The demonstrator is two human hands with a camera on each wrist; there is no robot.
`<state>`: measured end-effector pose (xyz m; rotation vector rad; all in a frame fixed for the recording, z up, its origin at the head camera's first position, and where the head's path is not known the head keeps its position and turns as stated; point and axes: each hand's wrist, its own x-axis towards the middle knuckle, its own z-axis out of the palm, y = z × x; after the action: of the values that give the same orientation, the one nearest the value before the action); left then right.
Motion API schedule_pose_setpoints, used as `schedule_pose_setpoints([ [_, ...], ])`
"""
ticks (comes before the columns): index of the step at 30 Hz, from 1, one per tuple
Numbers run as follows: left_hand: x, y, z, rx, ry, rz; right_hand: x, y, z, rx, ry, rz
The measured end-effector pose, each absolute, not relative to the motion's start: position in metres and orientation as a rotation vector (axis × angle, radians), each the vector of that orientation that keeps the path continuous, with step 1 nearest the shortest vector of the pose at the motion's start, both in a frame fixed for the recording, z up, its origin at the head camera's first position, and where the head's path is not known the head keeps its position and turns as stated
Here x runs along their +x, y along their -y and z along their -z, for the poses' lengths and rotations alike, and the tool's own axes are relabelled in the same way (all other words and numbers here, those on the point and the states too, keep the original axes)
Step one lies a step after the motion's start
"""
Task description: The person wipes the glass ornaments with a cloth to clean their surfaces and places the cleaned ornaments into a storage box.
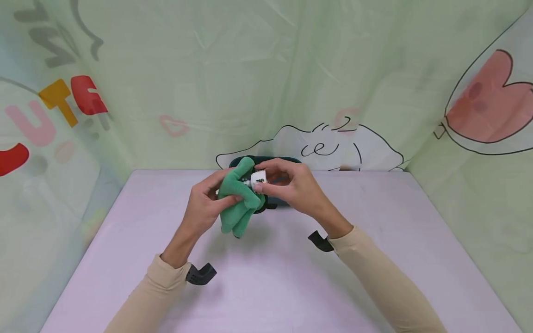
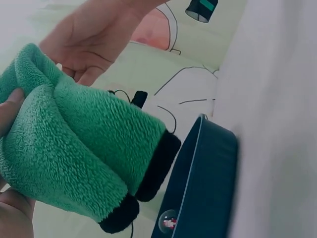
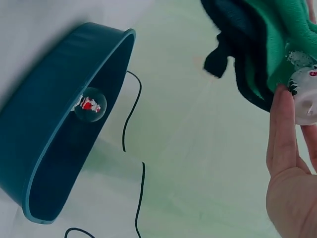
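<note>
My left hand point(image 1: 204, 200) gripped the green cloth point(image 1: 237, 216), and my right hand point(image 1: 296, 186) pinched the white-based globe point(image 1: 259, 178) at the cloth's folds, between both hands. Nearby, the teal bin point(image 3: 54, 104) held a clear ball point(image 3: 90, 105).

You have two hands in view, one left hand point(image 1: 208, 196) and one right hand point(image 1: 293, 182), and two beige sleeves point(image 1: 387, 282). Count two snow globes: one white-based snow globe point(image 1: 258, 178) at your fingers and one clear snow globe point(image 3: 90, 105) inside the bin. You have one green plush cloth point(image 1: 236, 212) with black edging, one dark teal bin point(image 3: 44, 99) and one table point(image 1: 266, 286). At your wrists there are two black brackets point(image 1: 201, 274), one apiece. The curtain point(image 1: 233, 55) gives you one large red heart point(image 1: 487, 104).
</note>
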<state>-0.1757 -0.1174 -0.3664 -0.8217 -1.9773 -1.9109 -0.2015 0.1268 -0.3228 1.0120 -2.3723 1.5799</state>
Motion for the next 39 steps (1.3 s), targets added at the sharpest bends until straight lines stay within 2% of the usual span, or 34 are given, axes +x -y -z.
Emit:
schedule_pose_setpoints([
  [8,-0.175,0.116,0.365,-0.889,1.941,1.880,-0.199,-0.128,0.318,0.861,2.461,-1.732],
  [17,-0.175,0.113,0.363,-0.784,1.985,1.878,-0.199,-0.129,0.321,0.891,2.400,-1.874],
  [30,-0.175,0.120,0.362,-0.625,2.061,2.025,-0.203,-0.124,0.331,1.300,2.083,-1.457],
  [39,-0.176,0.122,0.358,-0.459,2.077,2.268,-0.214,-0.121,0.332,1.481,1.886,-1.136],
])
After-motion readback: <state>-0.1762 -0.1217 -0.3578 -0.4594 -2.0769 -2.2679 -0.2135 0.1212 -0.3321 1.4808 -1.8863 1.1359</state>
